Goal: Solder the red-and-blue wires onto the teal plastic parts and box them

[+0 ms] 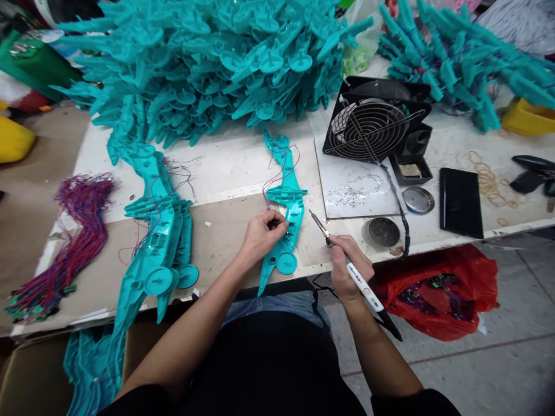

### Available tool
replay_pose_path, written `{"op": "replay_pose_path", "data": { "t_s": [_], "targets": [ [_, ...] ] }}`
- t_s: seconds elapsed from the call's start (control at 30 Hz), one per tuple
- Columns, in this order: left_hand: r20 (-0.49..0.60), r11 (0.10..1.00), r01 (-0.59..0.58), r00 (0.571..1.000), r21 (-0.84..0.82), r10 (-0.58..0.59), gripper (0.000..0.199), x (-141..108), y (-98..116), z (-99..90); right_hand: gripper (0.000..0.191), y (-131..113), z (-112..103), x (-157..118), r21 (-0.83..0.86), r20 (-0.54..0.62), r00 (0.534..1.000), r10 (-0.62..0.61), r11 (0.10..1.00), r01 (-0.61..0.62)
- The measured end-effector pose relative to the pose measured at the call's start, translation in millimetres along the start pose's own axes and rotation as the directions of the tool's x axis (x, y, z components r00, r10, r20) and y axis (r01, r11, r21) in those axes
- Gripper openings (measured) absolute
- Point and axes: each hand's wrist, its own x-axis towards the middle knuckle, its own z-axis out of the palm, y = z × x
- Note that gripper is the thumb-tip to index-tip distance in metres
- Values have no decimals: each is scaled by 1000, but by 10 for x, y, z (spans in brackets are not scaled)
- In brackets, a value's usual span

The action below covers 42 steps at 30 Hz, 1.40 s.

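Note:
A teal plastic part point(289, 173), long with pointed ends and a round disc, lies on the table edge before me with thin red and blue wires point(297, 153) on it. My left hand point(262, 234) is closed in a pinch over its lower half; what the fingertips hold is too small to make out. In my right hand point(351, 266) is a soldering iron point(362, 286) with a white handle. Its tip points up and left, a short way right of the teal part and apart from it.
Behind lies a big pile of teal parts point(208, 63); more parts point(156, 231) are stacked at left beside a wire bundle point(87, 231). At right stand a black fan point(368, 124), a sponge holder point(410, 170), a round tin point(381, 231) and a black phone-like slab point(460, 202). A red bag point(472, 277) sits below.

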Motion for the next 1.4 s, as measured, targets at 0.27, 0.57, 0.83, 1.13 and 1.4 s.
{"op": "replay_pose_path", "data": {
  "t_s": [0.27, 0.57, 0.83, 1.13, 1.4],
  "targets": [
    [37, 758, -89, 996, 646, 85, 94, -401, 209, 77, 33, 87, 17, -52, 61, -2, 982, 191, 980, -191],
    [55, 818, -108, 994, 565, 93, 87, -957, 334, -308, 42, 94, 15, 47, -6, -56, 982, 182, 983, -183],
    [-216, 761, -11, 956, 649, 198, 77, -1507, 555, -1466, 45, -25, 170, 137, 31, 39, 990, 134, 990, -136],
    [-400, 776, 181, 911, 604, 99, 98, -851, 323, -2144, 35, -477, 1137, 133, 274, 130, 988, 77, 956, -110],
    [-354, 963, 227, 897, -144, -265, 71, -663, 131, -2278, 63, -727, 2517, -195, 483, 352, 891, 285, 760, -434]
  ]
}}
